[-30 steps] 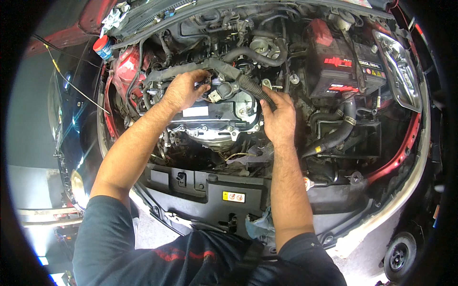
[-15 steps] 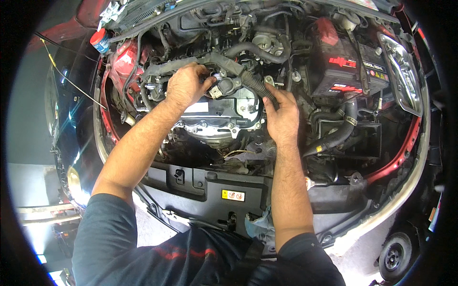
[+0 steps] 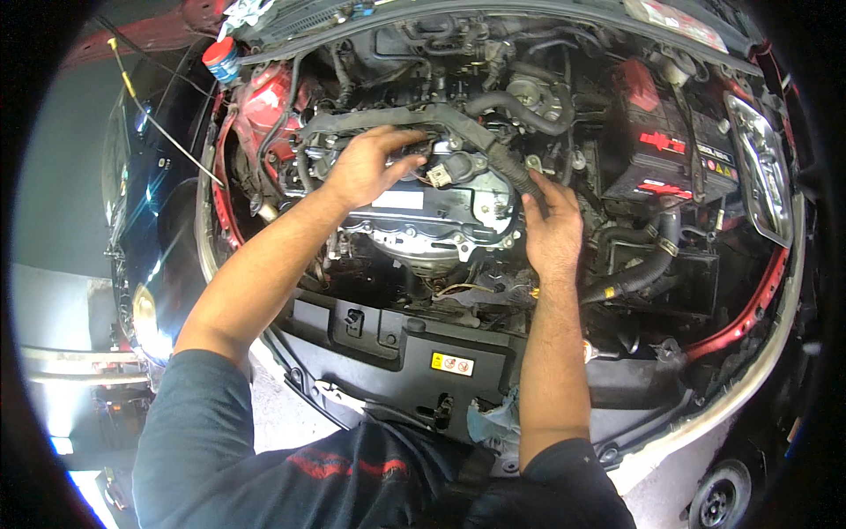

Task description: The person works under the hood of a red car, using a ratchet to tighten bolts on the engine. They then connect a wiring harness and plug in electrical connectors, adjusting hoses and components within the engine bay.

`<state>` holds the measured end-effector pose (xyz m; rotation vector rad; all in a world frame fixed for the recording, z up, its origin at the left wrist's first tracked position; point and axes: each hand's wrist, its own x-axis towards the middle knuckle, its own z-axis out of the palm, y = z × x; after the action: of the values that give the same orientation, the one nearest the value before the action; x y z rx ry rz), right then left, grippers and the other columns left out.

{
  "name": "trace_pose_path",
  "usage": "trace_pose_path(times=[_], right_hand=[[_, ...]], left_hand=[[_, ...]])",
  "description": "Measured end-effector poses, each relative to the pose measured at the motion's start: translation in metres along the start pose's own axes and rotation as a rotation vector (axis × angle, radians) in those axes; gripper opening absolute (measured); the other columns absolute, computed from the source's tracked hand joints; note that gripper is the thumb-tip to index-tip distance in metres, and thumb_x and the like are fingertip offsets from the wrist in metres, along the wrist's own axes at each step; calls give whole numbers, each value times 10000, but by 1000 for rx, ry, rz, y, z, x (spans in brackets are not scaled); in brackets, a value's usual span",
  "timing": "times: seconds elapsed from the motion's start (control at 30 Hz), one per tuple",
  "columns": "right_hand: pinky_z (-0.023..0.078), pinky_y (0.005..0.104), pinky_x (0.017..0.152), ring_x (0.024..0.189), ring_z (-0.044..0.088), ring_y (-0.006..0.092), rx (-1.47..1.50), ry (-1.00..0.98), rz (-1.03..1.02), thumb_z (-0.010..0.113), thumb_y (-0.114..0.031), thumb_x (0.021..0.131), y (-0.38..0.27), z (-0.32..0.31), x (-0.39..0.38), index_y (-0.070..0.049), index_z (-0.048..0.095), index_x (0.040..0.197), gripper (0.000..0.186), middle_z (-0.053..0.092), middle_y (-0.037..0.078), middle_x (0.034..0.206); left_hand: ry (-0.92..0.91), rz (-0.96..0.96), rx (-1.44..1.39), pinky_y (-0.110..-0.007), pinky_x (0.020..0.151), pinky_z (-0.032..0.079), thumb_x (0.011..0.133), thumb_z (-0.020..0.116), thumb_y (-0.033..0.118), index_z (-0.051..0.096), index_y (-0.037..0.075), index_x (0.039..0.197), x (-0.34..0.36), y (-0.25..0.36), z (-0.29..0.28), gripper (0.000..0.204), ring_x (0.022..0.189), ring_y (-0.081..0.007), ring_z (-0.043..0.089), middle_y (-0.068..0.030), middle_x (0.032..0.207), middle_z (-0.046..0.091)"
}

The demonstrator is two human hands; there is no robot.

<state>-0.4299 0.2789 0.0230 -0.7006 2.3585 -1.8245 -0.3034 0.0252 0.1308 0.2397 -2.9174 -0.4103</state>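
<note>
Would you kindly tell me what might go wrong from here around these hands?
The ribbed conduit at the right hand might get strained if pulled hard. The pale connector near the left hand could be knocked. The red-lidded container by the bay's left edge might tip if bumped.

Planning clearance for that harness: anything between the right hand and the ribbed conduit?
Nothing visible. The right hand is right at the ribbed conduit, whose lower end runs in by the thumb and fingers. The pale connector sits left of the conduit, out of that gap. How firmly the hand holds it isn't clear.
</note>
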Motion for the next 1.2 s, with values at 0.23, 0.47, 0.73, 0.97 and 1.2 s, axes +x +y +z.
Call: trace_pose_path(times=[0.23, 0.47, 0.73, 0.97, 1.2], right_hand=[[499, 358, 978, 1102, 641, 243, -96, -44, 19, 703, -60, 910, -2, -2, -1, -124, 686, 1308, 404, 645, 123, 1149], [492, 385, 1005, 1099, 644, 314, -12, -27, 48, 708, -78, 899, 0, 2, 0, -107, 703, 1270, 373, 654, 149, 1140], [486, 344, 1019, 1125, 628, 239, -38, -66, 56, 697, -66, 925, -3, -3, 0, -100, 674, 1321, 398, 620, 123, 1191], [485, 402, 1023, 1135, 632, 309, -58, -55, 58, 694, -81, 921, -7, -4, -1, -103, 691, 1286, 366, 651, 141, 1177], [491, 397, 1018, 1124, 641, 299, -33, -43, 80, 694, -78, 917, -9, -3, 0, -102, 692, 1286, 370, 652, 135, 1167]], left_hand=[[156, -535, 27, -361, 891, 548, 901, 739, 226, 774, 62, 1065, -69, -52, -58, 235, 984, -265, 729, -139, 1021, 758], [60, -383, 22, -398, 903, 547, 862, 783, 382, 750, 22, 1104, -34, -23, -16, 435, 997, -305, 715, -180, 1061, 742], [-73, -524, 57, -402, 907, 558, 838, 791, 441, 736, -12, 1127, -1, -18, -20, 540, 968, -315, 734, -225, 997, 743], [71, -318, 285, -449, 880, 552, 888, 753, 302, 724, 36, 1151, -13, -20, 8, 376, 1030, -370, 675, -170, 1137, 674], [8, -300, 277, -463, 877, 547, 879, 758, 259, 686, 42, 1191, -10, -18, -3, 387, 1003, -402, 679, -216, 1084, 691]])
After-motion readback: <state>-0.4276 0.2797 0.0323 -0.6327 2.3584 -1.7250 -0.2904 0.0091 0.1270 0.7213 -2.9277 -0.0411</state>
